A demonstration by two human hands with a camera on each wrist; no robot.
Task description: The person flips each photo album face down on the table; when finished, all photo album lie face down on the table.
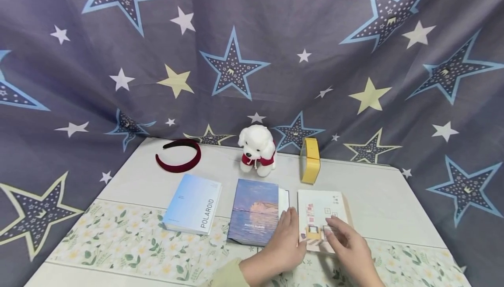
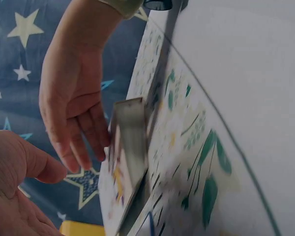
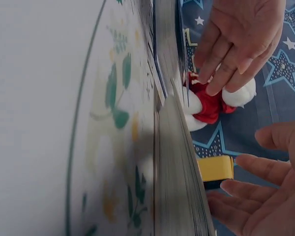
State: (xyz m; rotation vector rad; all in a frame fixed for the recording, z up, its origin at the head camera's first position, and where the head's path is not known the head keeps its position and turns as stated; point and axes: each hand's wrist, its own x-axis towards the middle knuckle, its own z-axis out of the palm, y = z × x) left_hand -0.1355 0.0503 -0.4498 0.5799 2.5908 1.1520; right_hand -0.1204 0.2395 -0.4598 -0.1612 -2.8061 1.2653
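Seeing L hand (image 1: pixel 286 244) held straight-fingered, R hand (image 1: pixel 350 244) loosely spread, both by the white book (image 1: pixel 318 206) (plush dog (image 1: pixel 258 143) is farther back, btw).

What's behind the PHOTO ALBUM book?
Behind the photo album is a white toy dog in red. The starry curtain directly behind the dog is covered.

Table (image 1: pixel 393 204) — books (image 1: pixel 316 210), headband (image 1: pixel 177 168), plush dog (image 1: pixel 257 145), yellow object (image 1: pixel 312 162).
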